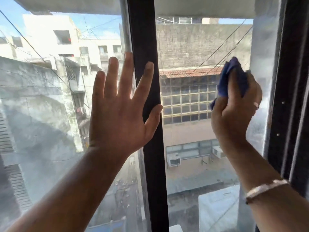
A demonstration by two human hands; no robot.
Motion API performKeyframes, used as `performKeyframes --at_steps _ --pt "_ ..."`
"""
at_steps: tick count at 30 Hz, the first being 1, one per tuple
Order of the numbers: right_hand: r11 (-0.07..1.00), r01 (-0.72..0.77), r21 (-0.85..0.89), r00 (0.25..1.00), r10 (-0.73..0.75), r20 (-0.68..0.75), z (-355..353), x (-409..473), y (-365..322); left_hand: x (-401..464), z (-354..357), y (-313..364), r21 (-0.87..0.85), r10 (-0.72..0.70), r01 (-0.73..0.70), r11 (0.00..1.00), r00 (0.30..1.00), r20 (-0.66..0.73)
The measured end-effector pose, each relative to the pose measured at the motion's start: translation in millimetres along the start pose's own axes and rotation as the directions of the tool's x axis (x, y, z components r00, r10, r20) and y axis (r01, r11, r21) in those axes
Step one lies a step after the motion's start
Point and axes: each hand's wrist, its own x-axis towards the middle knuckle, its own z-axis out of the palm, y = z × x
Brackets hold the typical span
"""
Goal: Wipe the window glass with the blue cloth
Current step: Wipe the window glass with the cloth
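- The crumpled blue cloth is pressed on the right pane of window glass, far right side.
- The right hand has its grip closed around it.
- The left hand, fingers spread wide and holding nothing, lies flat across the dark vertical window frame bar.

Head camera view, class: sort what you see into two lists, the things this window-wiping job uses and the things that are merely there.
Belongs to the job:
- blue cloth, bunched in the right hand
- window glass
- left hand, spread flat across the left pane and the dark frame bar

Merely there:
- bracelet on the right wrist
- buildings and cables outside
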Motion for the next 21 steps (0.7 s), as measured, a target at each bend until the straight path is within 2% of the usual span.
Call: performKeyframes --at_steps 2,3,5,7,9,10,11,13,14,16,17,19,21 --pt "0.997 -0.083 -0.006 0.995 0.082 -0.059 11 18 -28 0 -1 -1 0.003 0.004 -0.004 1.0 1.0 0.003" --pt "0.999 -0.045 -0.006 0.997 0.045 -0.067 16 22 -42 0 -1 -2 0.002 0.008 -0.008 1.0 1.0 0.0" --pt "0.982 0.186 0.02 0.982 -0.185 -0.026 22 11 -55 0 0 -2 -0.004 0.011 -0.011 1.0 1.0 -0.013" --pt "0.883 0.466 0.05 0.876 -0.469 0.113 16 -34 -40 1 2 -1 -0.007 0.012 -0.012 1.0 1.0 -0.021" --pt "0.801 0.597 0.048 0.767 -0.587 0.258 -5 -77 -3 3 1 0 -0.003 0.008 -0.008 1.0 1.0 -0.019" --pt "0.808 0.588 0.042 0.768 -0.573 0.286 -16 -86 16 3 1 1 -0.002 0.004 -0.004 1.0 1.0 -0.018" --pt "0.85 0.526 0.034 0.81 -0.512 0.286 -23 -82 30 3 0 1 -0.004 0.001 -0.001 1.0 1.0 -0.019" --pt "0.961 0.276 0.004 0.942 -0.272 0.197 -20 -47 39 2 0 0 -0.003 -0.005 0.005 1.0 1.0 -0.023" --pt "0.991 0.137 -0.001 0.983 -0.136 0.119 -12 -23 34 2 -1 0 -0.005 -0.005 0.005 1.0 1.0 -0.019" --pt "0.999 -0.037 0.007 0.999 0.037 -0.004 4 7 1 1 -2 1 -0.014 -0.006 0.006 1.0 1.0 -0.009" --pt "1.0 -0.015 0.006 0.999 0.015 -0.028 11 3 -18 0 -2 1 -0.019 -0.008 0.007 1.0 1.0 -0.01" --pt "0.974 0.226 0.03 0.973 -0.227 0.044 13 -35 -38 -1 -1 1 -0.019 -0.008 0.008 1.0 1.0 -0.007" --pt "0.867 0.493 0.075 0.843 -0.497 0.205 1 -82 -24 0 -1 0 -0.018 -0.01 0.01 1.0 1.0 -0.008"
